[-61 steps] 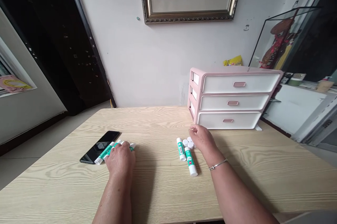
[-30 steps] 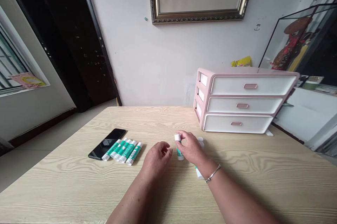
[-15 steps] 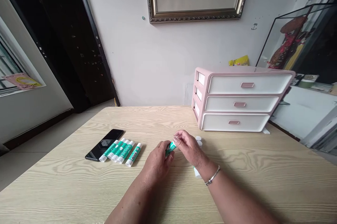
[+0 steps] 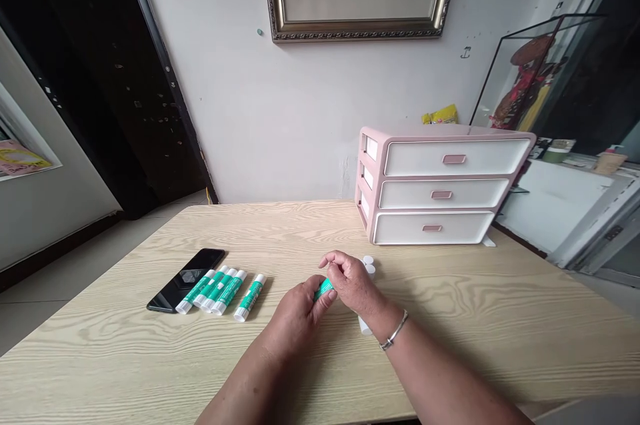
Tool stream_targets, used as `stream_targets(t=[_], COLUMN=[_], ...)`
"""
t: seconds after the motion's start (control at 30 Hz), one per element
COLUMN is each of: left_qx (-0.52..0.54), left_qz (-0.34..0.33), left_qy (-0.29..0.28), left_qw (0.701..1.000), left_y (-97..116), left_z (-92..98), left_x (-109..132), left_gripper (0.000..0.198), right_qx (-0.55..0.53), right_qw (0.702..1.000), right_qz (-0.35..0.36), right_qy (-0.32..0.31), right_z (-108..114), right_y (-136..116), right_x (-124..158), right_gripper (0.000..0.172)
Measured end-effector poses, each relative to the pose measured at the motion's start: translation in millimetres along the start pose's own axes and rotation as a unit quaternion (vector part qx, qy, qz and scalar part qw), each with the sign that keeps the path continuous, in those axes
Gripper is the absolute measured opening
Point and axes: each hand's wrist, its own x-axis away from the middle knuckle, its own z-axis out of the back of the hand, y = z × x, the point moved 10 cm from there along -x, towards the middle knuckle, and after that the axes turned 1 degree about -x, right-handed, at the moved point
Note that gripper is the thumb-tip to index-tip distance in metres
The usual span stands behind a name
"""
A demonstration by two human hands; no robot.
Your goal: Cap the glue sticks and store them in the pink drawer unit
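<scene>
On my head-cam feed, L hand (image 4: 297,308) had a grip on a green-and-white tube (image 4: 324,288), approx. mid-counter, fingers wrapped round it and its upper end tilted toward the R. R hand (image 4: 354,284) was right at that upper end, fingers bent; couldn't tell if it gripped anything, as the hand itself hid the tip. R wrist wore a silver bracelet (image 4: 394,332).

Just past the R hand I had a few white caps (image 4: 369,264) on the counter (image 4: 125,345), part-hidden, no exact count poss. The white end of another tube (image 4: 365,326) poked out below that hand.

Over on the L: a single tube (image 4: 250,298) lay slightly apart, then a row of four tubes (image 4: 229,292) side by side, all slanted the same way, w/ a black phone (image 4: 170,288) just beside the outermost.

Further out, back R, stood a pink-and-white drawer unit (image 4: 447,195), three drawers, all shut. A yellow packet (image 4: 443,114) showed above its top edge, and a framed picture (image 4: 355,32) hung on the wall.
</scene>
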Motion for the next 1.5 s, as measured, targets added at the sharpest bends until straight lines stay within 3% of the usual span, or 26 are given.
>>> stream_targets(t=[0.1, 0.2, 0.3, 0.43, 0.63, 0.7, 0.77, 0.8, 0.83, 0.9, 0.97, 1.03, 1.1, 1.23, 1.37, 1.5], left_qx=[0.092, 0.191, 0.292, 0.406, 0.504, 0.52, 0.528, 0.529, 0.522, 0.437, 0.265, 0.071, -0.083, -0.267, -0.357, -0.389], left_qz=[-0.01, 0.028, 0.068, 0.071, 0.08, 0.087, 0.096, 0.095, 0.093, 0.103, 0.116, 0.113, 0.122, 0.181, 0.193, 0.194], left_qy=[-0.024, -0.067, -0.119, -0.161, -0.203, -0.226, -0.231, -0.215, -0.16, -0.066, -0.009, 0.025, 0.05, 0.06, 0.073, 0.092], left_qw=[0.995, 0.979, 0.947, 0.897, 0.836, 0.819, 0.811, 0.815, 0.833, 0.891, 0.957, 0.991, 0.988, 0.945, 0.911, 0.896], left_y=[2.1, -4.7, -11.4, -10.9, 1.9, 3.2, -3.0, -8.8, -18.8, -38.3, -47.2, -44.3, -40.8, -49.4, -52.4, -52.3], left_z=[-1.9, -10.0, -23.1, -35.4, -38.7, -38.2, -36.5, -33.4, -24.4, -9.4, 3.1, 15.1, 24.1, 29.9, 31.5, 36.2], left_x=[1.7, 4.3, 7.6, 9.3, 16.7, 21.7, 23.4, 21.2, 15.5, 7.4, 3.4, 2.2, 4.3, 12.0, 15.6, 19.1], left_gripper=[0.043, 0.045, 0.045, 0.043, 0.04, 0.043, 0.047, 0.05, 0.051, 0.05, 0.048, 0.045, 0.04, 0.033, 0.03, 0.028], right_qx=[0.002, -0.02, -0.054, -0.073, -0.06, -0.039, -0.006, 0.014, 0.036, 0.103, 0.204, 0.307, 0.379, 0.44, 0.435, 0.417], right_qw=[1.0, 0.999, 0.997, 0.994, 0.992, 0.996, 0.996, 0.99, 0.982, 0.972, 0.962, 0.937, 0.906, 0.865, 0.865, 0.876], right_qz=[0.011, 0.021, 0.031, 0.052, 0.065, 0.062, 0.055, 0.049, 0.041, 0.011, -0.042, -0.103, -0.157, -0.235, -0.248, -0.243], right_qy=[-0.008, -0.022, -0.036, -0.063, -0.089, -0.048, 0.064, 0.129, 0.182, 0.213, 0.179, 0.133, 0.1, 0.054, 0.034, 0.014], right_z=[-0.4, -3.1, -5.2, -9.1, -10.9, 10.0, 52.2, 75.7, 95.7, 115.8, 118.1, 117.4, 122.1, 137.0, 137.7, 125.6], right_y=[-9.0, -14.3, -15.8, -22.4, -24.7, -18.7, -13.2, -11.7, -11.3, -9.8, -2.9, 11.1, 27.6, 56.5, 70.0, 80.4], right_x=[2.3, 5.2, 7.3, 11.1, 17.0, 11.8, 4.4, 2.3, 1.0, -4.4, -11.4, -13.9, -11.5, -2.5, -1.4, -4.3], right_gripper=[0.023, 0.022, 0.019, 0.017, 0.018, 0.018, 0.019, 0.02, 0.021, 0.024, 0.025, 0.025, 0.026, 0.026, 0.03, 0.038])
